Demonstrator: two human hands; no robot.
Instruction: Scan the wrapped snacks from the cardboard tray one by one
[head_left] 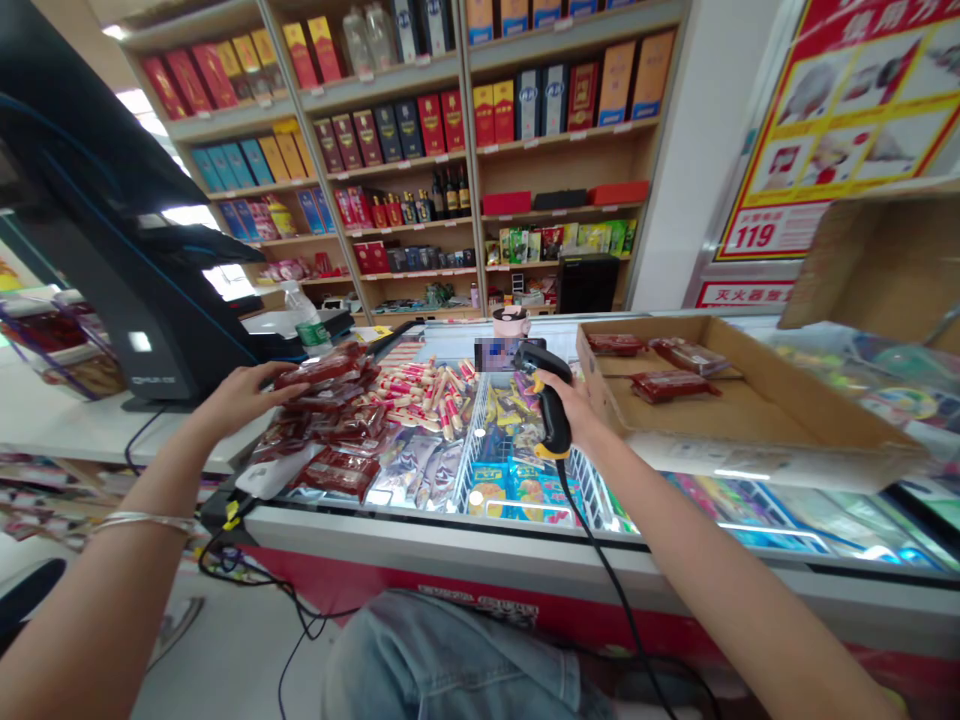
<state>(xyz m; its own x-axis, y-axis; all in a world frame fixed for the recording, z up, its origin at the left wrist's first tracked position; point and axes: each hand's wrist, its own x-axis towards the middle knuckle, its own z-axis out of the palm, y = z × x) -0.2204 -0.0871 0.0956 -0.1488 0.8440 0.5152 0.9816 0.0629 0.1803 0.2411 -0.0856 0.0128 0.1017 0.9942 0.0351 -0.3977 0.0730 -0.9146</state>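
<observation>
My left hand (244, 400) lies against the left side of a pile of dark red, clear-wrapped food packets (341, 420). Its fingers are stretched out and touch the upper packets; the fingertips are partly hidden. In my right hand (574, 405) is a black and yellow barcode scanner (553, 410), held by its handle above the freezer, its head toward the far side. A black cable runs down from it. To the right, an open cardboard box (750, 425) holds several similar red packets (671, 385).
Under the glass top of the freezer (480, 535) lie wrapped ice creams in wire baskets. A plastic bottle (307, 325) and a black checkout terminal (142, 270) stand at left. A pink cup-like object (511, 322) sits at the back edge. Shelves of boxed goods (405, 130) line the wall.
</observation>
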